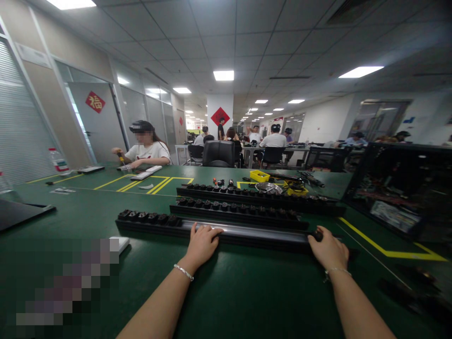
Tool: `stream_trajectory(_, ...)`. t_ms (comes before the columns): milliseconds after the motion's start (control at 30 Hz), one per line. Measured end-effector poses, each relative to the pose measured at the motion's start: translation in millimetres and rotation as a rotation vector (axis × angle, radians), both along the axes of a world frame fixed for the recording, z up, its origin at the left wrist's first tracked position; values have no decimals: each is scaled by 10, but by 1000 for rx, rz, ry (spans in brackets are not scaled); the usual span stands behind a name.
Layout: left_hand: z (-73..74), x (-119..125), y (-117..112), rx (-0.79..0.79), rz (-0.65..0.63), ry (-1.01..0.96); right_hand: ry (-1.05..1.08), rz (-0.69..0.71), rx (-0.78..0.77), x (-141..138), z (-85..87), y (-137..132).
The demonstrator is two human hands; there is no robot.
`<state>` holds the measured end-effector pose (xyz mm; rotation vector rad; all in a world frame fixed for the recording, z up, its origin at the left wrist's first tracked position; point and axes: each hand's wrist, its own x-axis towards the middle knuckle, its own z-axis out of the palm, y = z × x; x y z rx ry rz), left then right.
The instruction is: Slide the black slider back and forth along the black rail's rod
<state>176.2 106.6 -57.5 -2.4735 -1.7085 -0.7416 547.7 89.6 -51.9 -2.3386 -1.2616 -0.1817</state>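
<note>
A long black rail (254,231) with a shiny inner channel lies across the green table in front of me. Several black socket-like modules (151,217) sit in a row at its left end. My left hand (201,242) grips the rail near its middle, fingers over the far edge. At the rail's right end, my right hand (330,249) is closed around a small black piece (317,235), partly hidden by the fingers. Behind lie two more black rails, a nearer one (236,214) and a farther one (303,200), both carrying rows of black modules.
A yellow bin (259,176) and a metal bowl (268,188) stand beyond the rails. A large black open case (391,188) is at the right. A co-worker (146,146) sits across the table at left, holding a tool. A bottle (58,160) stands at the far left.
</note>
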Motion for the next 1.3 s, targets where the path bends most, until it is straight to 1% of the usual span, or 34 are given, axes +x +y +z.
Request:
stream_trajectory(267, -4, -4, 3, 2, -2, -9, 33, 2, 14, 17, -6, 7)
stream_trajectory(467, -9, -8, 8, 8, -2, -6, 47, -10, -28, 11, 20, 1)
stream_trajectory(667, -15, -17, 4, 22, -12, -7, 85, -22, -30, 5, 54, -1)
stream_trajectory(833, -13, -15, 3, 10, -11, -6, 96, -37, -85, 39, 64, 15)
stream_trajectory(1033, -25, -14, 10, 17, -6, -11, 47, 33, -121, 91, 66, 4)
stream_trajectory(1167, -33, -19, 12, 33, -13, -12, 13, 41, -88, 91, 53, -25)
stream_trajectory(1300, -35, -17, 17, 36, -6, -7, 49, 25, -91, 83, 62, -33)
